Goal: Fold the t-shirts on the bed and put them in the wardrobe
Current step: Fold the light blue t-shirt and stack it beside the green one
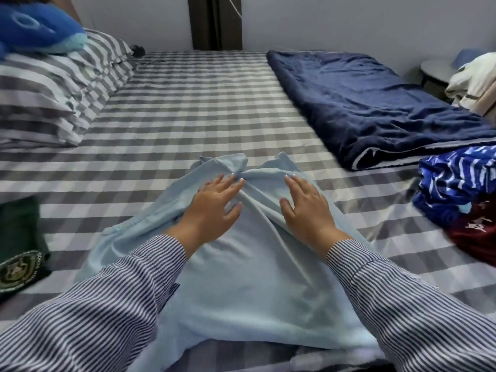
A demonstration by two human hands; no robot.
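On the checked bed, near its front edge, a light blue t-shirt lies spread out, bunched into creases toward its far end. Both hands rest on top of that bunched part. The left hand lies flat with fingers spread and straight, its fingertips touching a gathered knot of cloth at the middle of the shirt. The right hand lies just beside it, also flat and with fingers straight, pressing the cloth down; neither hand pinches anything. Both arms wear striped sleeves. At the right of the bed sits a pile of 2 garments: a blue patterned shirt on top of a dark red one. Behind that pile a folded navy blanket lies along the right side of the bed. At the left edge lies a dark green garment with a round badge. Farther back on the left are striped pillows with a blue plush toy on top. A heap of pale clothes sits off the bed at the far right.
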